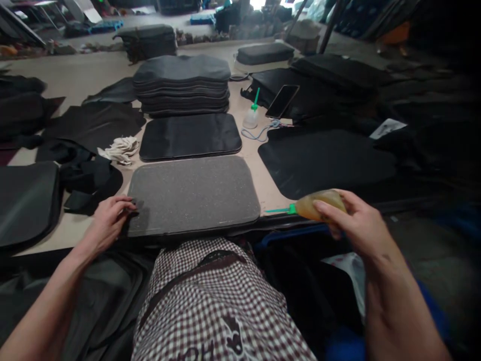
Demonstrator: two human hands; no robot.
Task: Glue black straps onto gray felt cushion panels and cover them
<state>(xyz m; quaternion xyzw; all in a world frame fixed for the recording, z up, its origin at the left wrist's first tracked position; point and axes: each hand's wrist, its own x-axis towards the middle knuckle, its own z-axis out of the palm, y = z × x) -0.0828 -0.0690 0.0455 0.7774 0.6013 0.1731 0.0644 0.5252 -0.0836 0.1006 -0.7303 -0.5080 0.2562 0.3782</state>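
Observation:
A squeeze bottle of yellowish liquid lies sideways in my right hand, its fingers closed around the body. Its long green nozzle points left, just off the right edge of a grey panel with rounded corners. This panel lies flat at the table's front edge, its speckled side up. My left hand is at the panel's left edge, its bent fingers closed on the rim. Right behind it lies a short stack of shiny black panels.
Farther back stands a taller stack of black pieces. A second bottle with a green nozzle stands near a phone and a blue cord. A crumpled pale cloth and black scraps lie left; a black sheet lies right.

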